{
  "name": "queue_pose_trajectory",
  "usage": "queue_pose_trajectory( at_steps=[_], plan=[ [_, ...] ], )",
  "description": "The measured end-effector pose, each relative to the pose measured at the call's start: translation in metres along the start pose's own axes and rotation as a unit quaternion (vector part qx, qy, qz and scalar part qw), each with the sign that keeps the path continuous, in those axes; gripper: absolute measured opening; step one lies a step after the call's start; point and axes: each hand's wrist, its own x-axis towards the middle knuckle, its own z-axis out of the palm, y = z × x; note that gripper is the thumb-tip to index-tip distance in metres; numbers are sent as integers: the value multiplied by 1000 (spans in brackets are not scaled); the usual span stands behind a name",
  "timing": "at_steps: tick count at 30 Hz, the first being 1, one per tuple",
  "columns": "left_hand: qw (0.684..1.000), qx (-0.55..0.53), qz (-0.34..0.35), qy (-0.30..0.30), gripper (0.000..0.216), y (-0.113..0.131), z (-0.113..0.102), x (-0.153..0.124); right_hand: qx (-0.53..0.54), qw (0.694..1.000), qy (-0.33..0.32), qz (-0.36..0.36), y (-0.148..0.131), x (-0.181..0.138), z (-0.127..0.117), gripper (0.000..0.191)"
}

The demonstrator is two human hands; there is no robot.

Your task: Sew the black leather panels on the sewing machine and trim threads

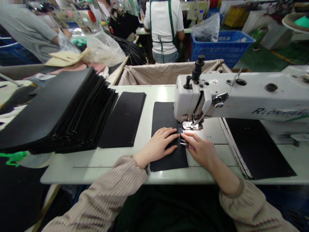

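A black rectangular fabric piece (166, 119) lies on the white sewing table (101, 158), its right edge under the presser foot (190, 125) of a white sewing machine (241, 96). My left hand (159, 145) rests flat on the black piece, fingers stretched out toward the needle. My right hand (201, 149) sits just right of the piece's edge, below the foot, fingers closed on a small pair of metal snips (185, 145) whose tips point left.
A tall fanned stack of black pieces (55, 116) fills the table's left, with a lower stack (125, 117) beside it. More black material (256, 148) lies right of the machine. A cloth-lined bin (156, 72), blue crate (222, 45) and other people stand behind.
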Motion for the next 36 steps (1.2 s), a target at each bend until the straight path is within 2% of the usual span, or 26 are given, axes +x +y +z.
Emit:
queue_pose_trajectory(
  at_steps=[15, 31, 36],
  plan=[
    [1000, -7, -12, 25, 40, 0, 3, 0, 2, 1000, 7, -2, 1, -1, 1, 49],
    [999, -2, -27, 42, 40, -3, 6, 1, -2, 1000, 6, -3, 0, 0, 0, 49],
    [999, 4, -41, 31, 47, -5, 10, 3, 7, 1000, 5, -5, 1, 0, 0, 48]
  ],
)
